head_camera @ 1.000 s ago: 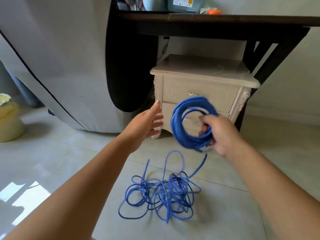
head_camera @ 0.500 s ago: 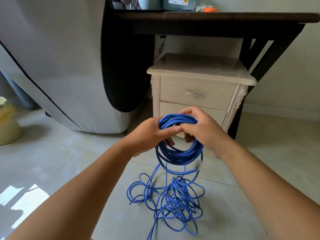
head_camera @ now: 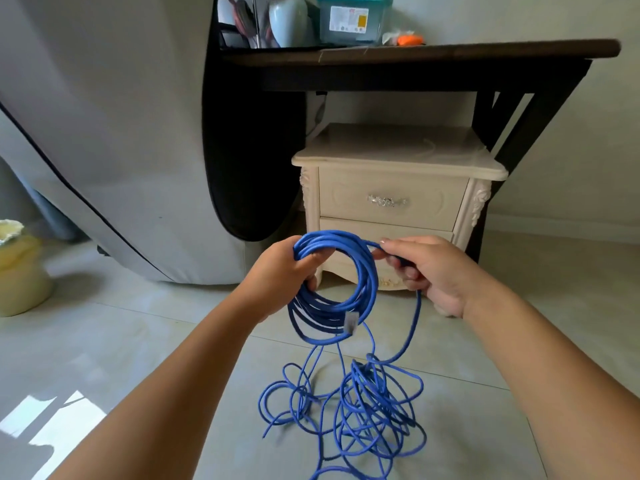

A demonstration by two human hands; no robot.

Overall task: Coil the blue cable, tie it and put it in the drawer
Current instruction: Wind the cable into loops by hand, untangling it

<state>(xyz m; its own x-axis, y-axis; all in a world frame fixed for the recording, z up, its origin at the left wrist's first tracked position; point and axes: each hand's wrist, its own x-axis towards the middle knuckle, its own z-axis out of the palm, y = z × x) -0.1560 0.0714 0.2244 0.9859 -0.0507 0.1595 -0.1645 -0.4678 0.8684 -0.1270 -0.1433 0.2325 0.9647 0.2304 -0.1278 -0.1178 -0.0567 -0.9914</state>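
Pale tiled floor (head_camera: 121, 348), cream nightstand (head_camera: 398, 150) beneath a dark wooden table (head_camera: 450, 53).

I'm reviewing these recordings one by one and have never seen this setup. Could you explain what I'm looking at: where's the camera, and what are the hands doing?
There is no machine here: a person wears one camera on the head, looking down at their own bare hands. The left hand grips a coil of thin blue cable; the right hand pinches the strand leading into it. The uncoiled rest lies tangled on the pale tiled floor. Behind stands a cream bedside cabinet, its upper drawer closed, under a dark wooden table.
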